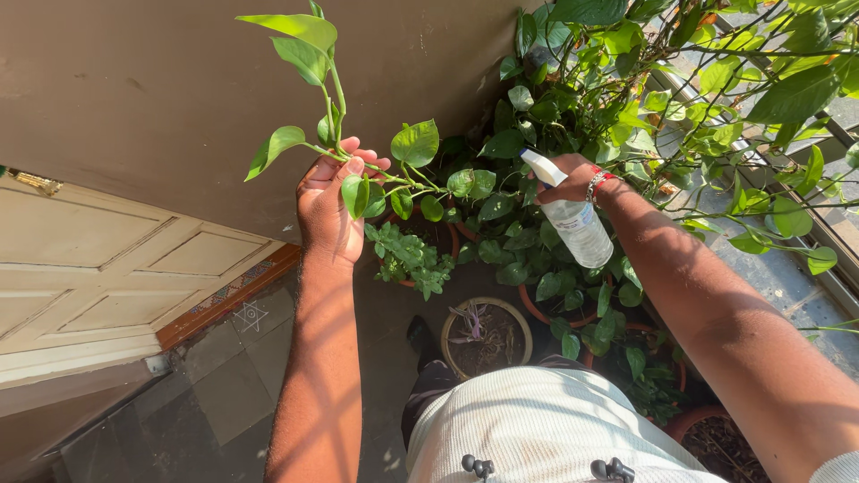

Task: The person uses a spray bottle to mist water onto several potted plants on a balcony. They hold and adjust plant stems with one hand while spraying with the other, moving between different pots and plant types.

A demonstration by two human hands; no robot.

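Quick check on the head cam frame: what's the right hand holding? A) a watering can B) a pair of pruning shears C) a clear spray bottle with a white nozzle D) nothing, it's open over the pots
C: the right hand is closed around a clear spray bottle with a white nozzle, held over the potted plants, while the left hand lifts a leafy vine stem.

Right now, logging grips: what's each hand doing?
Left hand: closed on a vine.
Right hand: closed on a spray bottle.
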